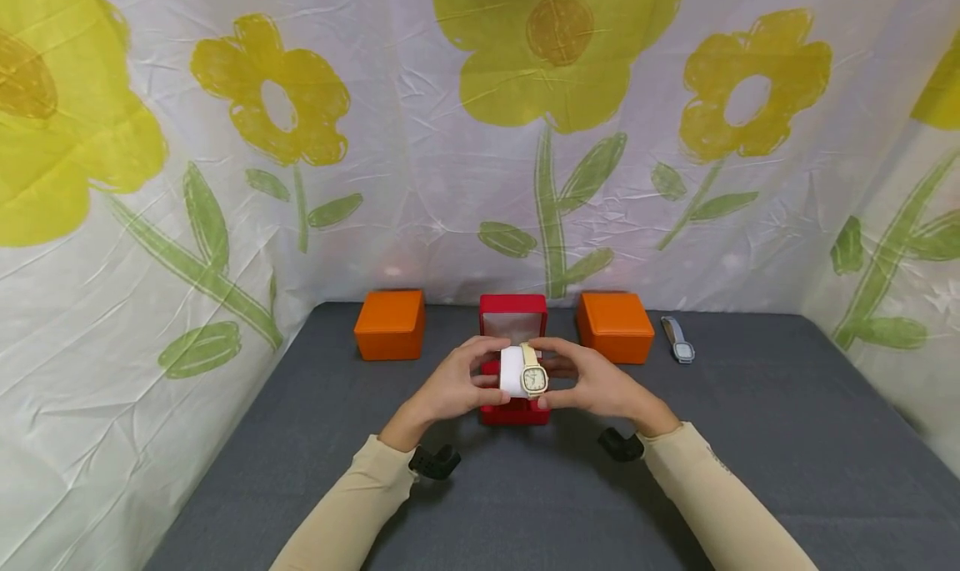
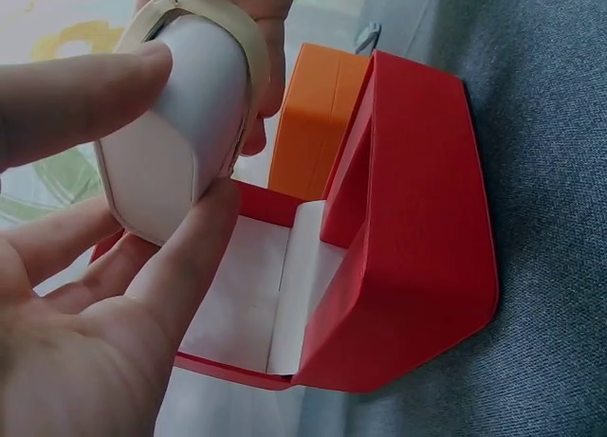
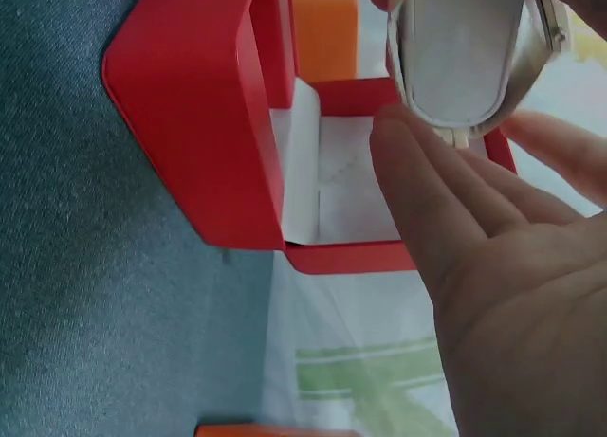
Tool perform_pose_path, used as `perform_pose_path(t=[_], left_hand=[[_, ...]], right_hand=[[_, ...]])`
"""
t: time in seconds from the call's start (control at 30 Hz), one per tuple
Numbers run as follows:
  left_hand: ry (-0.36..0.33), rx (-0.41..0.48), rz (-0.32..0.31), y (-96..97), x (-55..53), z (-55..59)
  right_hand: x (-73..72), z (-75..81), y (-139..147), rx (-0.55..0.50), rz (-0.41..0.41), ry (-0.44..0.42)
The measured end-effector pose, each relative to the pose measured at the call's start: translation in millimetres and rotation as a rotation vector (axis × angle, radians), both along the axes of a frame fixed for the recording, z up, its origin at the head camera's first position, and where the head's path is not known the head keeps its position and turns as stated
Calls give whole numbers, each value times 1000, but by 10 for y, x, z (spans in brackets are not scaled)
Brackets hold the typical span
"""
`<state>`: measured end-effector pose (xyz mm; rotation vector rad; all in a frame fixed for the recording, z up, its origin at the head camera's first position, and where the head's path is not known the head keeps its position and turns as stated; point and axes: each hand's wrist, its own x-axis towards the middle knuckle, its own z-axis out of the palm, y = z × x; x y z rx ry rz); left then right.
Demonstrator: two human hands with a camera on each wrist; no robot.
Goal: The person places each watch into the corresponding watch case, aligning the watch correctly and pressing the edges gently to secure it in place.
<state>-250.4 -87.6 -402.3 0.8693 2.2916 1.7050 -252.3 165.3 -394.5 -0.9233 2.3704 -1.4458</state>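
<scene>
Both hands hold a white watch cushion (image 1: 513,371) above an open red box (image 1: 514,416). A wristwatch (image 1: 535,379) with a cream strap is wrapped round the cushion's right part, its square dial turned toward me. My left hand (image 1: 462,379) pinches the cushion's left end between thumb and fingers; in the left wrist view the thumb lies on the white cushion (image 2: 194,86). My right hand (image 1: 588,378) grips the wristwatch at its strap and case, thumb low and index finger on top. The right wrist view shows the cushion's flat end (image 3: 460,53) above those fingers.
One orange box (image 1: 390,325) stands left of the red box, and another orange box (image 1: 615,328) stands to its right. Farther right lies a wristwatch with a grey-blue strap (image 1: 678,339). A flowered cloth (image 1: 420,179) hangs behind the dark grey table (image 1: 480,504).
</scene>
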Motion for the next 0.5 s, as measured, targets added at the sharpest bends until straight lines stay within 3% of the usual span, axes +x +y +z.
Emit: perform_pose_path(t=[0.23,0.5], left_hand=[[-28,12,-15,-10,2,25],[-46,27,-44,-13,170,274]], right_hand=[[5,-1,-7,11,-10,59],[6,-34,-15,14,-39,106]])
